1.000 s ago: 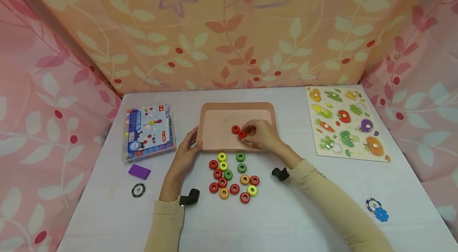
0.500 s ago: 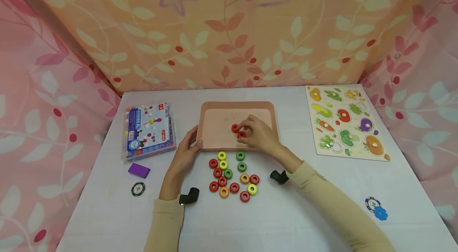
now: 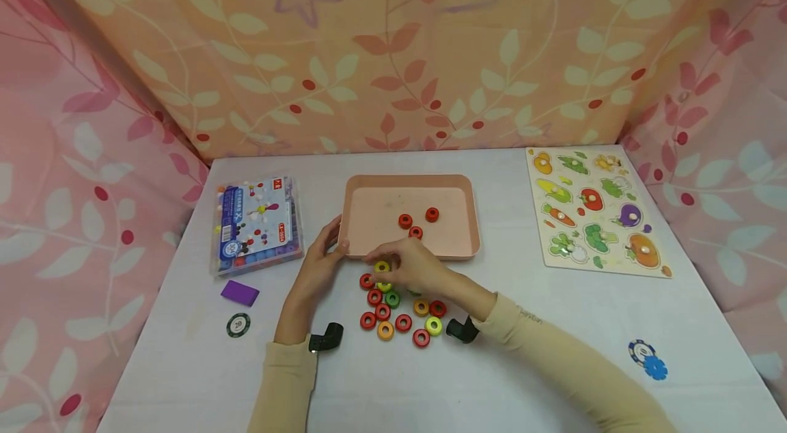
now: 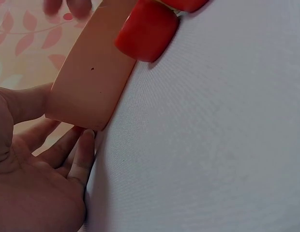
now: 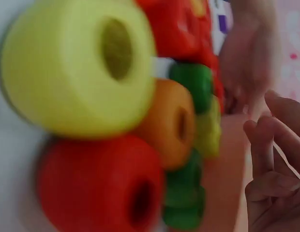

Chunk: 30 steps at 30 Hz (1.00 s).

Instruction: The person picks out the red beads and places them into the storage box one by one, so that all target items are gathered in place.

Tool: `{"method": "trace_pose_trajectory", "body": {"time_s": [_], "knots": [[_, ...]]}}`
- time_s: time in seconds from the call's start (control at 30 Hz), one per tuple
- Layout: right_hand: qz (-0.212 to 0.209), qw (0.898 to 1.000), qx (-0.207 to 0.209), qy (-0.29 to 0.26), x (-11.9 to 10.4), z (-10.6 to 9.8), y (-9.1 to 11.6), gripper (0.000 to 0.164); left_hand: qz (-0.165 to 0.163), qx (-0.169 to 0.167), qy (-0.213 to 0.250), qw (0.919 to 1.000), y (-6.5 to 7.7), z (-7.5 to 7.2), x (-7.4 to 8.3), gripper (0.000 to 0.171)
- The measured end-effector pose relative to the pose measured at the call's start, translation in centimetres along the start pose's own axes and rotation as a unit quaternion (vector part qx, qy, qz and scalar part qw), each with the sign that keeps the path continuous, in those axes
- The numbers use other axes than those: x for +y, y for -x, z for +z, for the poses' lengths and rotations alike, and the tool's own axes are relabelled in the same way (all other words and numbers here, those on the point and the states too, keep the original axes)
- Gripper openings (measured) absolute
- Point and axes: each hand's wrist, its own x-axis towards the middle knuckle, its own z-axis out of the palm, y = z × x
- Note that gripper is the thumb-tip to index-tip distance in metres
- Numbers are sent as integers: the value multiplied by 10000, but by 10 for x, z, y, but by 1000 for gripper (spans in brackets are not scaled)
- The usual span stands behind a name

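Observation:
My left hand [image 3: 318, 263] grips the left front corner of a shallow pink tray [image 3: 375, 204]. In the left wrist view its thumb lies along the rim, with fingers [image 4: 84, 154] against the corner below. Three red ring beads [image 3: 432, 214] lie apart in the tray. My right hand [image 3: 418, 268] hovers over the tray's front edge, its fingers bent and apart around a yellow ring bead [image 3: 382, 267] on the table. The right wrist view shows nothing between the fingers [image 5: 263, 145]. Several red, orange, yellow and green beads [image 3: 403, 323] lie before the tray; the right hand partly hides some.
A clear plastic box of colored balls [image 3: 257, 225] stands left of the tray. Near it lie a purple block [image 3: 240, 293] and a dark chip [image 3: 238, 325]. At right are a vegetable puzzle board [image 3: 596, 211] and two overlapping chips [image 3: 655, 368].
My right hand has released a red bead in the tray and moved left and toward me, over the yellow beads. Another red bead now shows where the hand was. The left hand stays put.

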Motion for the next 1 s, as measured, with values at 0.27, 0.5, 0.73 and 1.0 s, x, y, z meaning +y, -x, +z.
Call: {"method": "trace_pose_trajectory", "body": {"time_s": [0.27, 0.5, 0.73, 1.0], "knots": [[-74, 9984, -456, 337, 10, 23, -4, 27, 16, 5, 14, 10000, 3, 1, 3, 59], [-260, 9955, -306, 854, 9, 29, -5, 24, 76, -1, -58, 10000, 2, 0, 4, 59], [-341, 9973, -314, 574, 6, 25, -6, 27, 143, 12, -32, 9999, -6, -1, -15, 58], [-353, 9970, 598, 346, -2, 2, -16, 29, 243, 151, -133, 9995, -11, -2, -28, 57]]}}
